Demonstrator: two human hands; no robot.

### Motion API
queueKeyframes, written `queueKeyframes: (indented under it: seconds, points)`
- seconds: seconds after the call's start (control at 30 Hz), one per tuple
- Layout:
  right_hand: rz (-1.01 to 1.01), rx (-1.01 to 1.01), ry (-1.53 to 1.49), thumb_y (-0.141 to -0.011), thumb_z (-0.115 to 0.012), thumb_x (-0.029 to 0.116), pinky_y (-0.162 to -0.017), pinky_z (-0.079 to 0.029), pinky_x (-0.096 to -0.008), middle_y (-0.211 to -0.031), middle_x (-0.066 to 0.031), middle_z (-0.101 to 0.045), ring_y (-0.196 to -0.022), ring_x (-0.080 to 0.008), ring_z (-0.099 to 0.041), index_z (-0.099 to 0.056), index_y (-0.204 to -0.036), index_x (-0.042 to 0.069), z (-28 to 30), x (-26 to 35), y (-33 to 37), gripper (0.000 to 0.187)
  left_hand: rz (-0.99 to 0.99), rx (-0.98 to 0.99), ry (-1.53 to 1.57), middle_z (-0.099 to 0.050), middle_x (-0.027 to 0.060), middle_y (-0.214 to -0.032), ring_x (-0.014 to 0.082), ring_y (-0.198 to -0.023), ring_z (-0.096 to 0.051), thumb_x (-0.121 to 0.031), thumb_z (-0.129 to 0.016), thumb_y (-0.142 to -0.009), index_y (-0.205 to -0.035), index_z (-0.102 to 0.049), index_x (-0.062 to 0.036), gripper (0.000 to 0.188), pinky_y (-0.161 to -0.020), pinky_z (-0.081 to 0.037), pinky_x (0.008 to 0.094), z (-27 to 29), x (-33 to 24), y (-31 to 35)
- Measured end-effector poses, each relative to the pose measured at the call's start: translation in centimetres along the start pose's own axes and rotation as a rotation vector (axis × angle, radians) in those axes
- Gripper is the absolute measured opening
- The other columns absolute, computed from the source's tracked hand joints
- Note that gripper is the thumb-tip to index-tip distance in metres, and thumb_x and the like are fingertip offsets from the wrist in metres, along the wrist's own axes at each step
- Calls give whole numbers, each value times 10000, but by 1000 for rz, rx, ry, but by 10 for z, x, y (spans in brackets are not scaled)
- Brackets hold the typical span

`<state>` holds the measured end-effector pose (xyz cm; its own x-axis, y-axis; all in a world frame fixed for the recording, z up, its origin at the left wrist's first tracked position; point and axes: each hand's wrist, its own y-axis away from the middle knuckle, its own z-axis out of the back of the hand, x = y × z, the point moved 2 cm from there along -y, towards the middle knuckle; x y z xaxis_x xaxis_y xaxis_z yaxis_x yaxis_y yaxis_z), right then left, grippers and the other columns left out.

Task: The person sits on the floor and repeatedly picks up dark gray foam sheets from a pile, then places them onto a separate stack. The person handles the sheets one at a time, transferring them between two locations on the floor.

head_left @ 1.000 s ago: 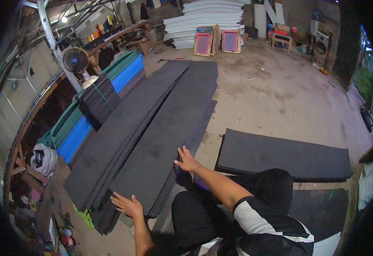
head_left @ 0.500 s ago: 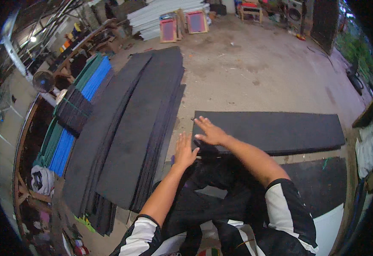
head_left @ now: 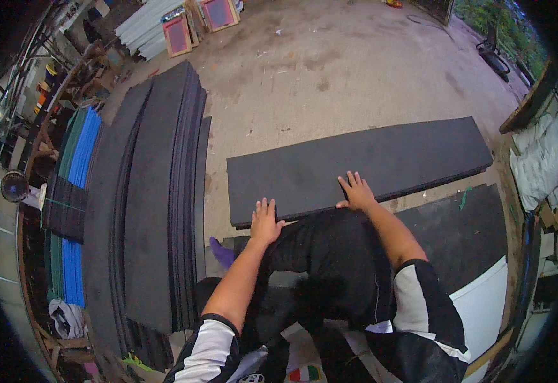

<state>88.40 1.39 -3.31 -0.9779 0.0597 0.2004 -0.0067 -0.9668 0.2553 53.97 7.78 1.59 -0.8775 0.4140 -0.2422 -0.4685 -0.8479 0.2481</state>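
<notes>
A low stack of long dark grey sheets [head_left: 381,156] lies crosswise on the floor before me. My left hand [head_left: 265,222] rests near its front edge toward the left end, fingers stretched out and pointing away from me. Farther right, my right hand [head_left: 357,193] lies palm down on the top sheet with its fingers spread. Neither hand holds anything. The top sheet looks even with the ones under it along the near edge. Below the hands are my black-clad legs [head_left: 317,255] and a foot in a purple sock [head_left: 221,253].
Taller stacks of long dark sheets [head_left: 158,191] stand to the left, with blue sheets [head_left: 75,255] beyond them. A flat dark sheet [head_left: 451,236] and a white panel [head_left: 483,297] lie at right. White sacks [head_left: 541,159] sit by the right wall. Two framed screens [head_left: 177,35] lean at the back.
My right hand has moved from the stack's left end rightward along it, and my left hand now lies on its front edge. The whole view has shifted and turned.
</notes>
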Motion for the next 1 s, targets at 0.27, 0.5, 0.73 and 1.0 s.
queueKeyframes:
  seconds: [0.27, 0.5, 0.73, 1.0]
  points:
    - [170, 255, 244, -976, -564, 593, -1167, -370, -605, -1649, -320, -231, -1484, -555, -292, -230, -1648, 185, 5, -15, -14, 854, -27, 59, -48, -261, 195, -1674, 404, -1555, -228, -371, -729, -934, -1603, -304, -94, 839, -1243, -264, 551, -16, -13, -16]
    - [378, -36, 235, -1068, -462, 438, -1083, -469, -594, -1488, -343, -476, -1328, -548, -510, -414, -1549, 88, 9, -23, 2, 597, -158, -36, -102, -358, 184, -1629, 401, -1529, -295, -342, -766, -903, -1579, -364, -125, 815, -1229, -288, 551, -1, -24, -22]
    - [486, -557, 117, -993, -629, 307, -1000, -548, -522, -1308, -195, -670, -1224, -382, -646, -589, -1354, 76, 58, -3, 22, 430, -151, -128, -258, -516, 97, -1534, 358, -1409, -490, -275, -790, -860, -1448, -566, -217, 632, -1127, -429, 552, 77, -48, -39]
    - [141, -572, -10, -878, -670, 104, -1060, -512, -447, -1374, -142, -648, -1279, -320, -621, -588, -1373, 102, 70, -45, 76, 502, -209, -387, -405, -625, 40, -1440, 351, -1293, -612, -212, -793, -812, -1403, -610, -261, 621, -1056, -498, 555, 146, -18, 2]
